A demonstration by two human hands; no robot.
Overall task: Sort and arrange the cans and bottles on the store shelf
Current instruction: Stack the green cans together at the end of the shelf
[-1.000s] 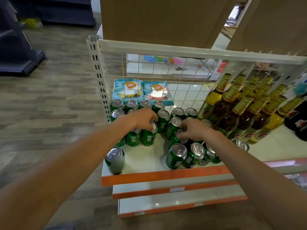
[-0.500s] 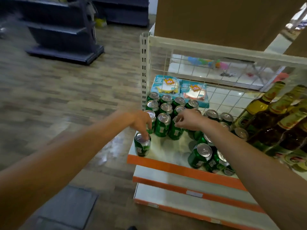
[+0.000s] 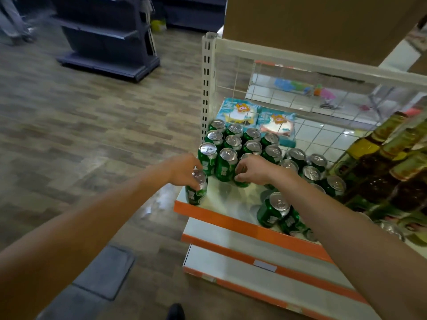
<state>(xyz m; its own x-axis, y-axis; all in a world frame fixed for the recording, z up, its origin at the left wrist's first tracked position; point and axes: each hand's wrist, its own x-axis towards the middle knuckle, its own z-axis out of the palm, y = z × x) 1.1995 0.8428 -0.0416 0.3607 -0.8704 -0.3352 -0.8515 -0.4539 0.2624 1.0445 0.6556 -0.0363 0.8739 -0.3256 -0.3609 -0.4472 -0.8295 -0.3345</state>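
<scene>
Several green cans (image 3: 228, 155) stand in tidy rows at the back left of the white shelf (image 3: 233, 197). My left hand (image 3: 184, 169) grips the top of a lone green can (image 3: 196, 192) upright at the shelf's front left corner. My right hand (image 3: 250, 170) curls round another green can (image 3: 241, 181) at the front of the rows; that can is mostly hidden. More green cans (image 3: 275, 209) sit loosely at the front right, partly behind my right forearm. Amber and yellow bottles (image 3: 379, 162) fill the right side.
An orange strip (image 3: 242, 225) edges the shelf front, with lower shelves below. A wire grid (image 3: 277, 93) backs the shelf, with two blue packs (image 3: 256, 118) behind it. A cardboard box (image 3: 323, 24) sits on top. A dark shelving unit (image 3: 108, 38) stands across the wooden floor.
My left hand has left the rows and come forward to take hold of the lone can at the front left corner. My right hand shifted left to the front row. The view swung left.
</scene>
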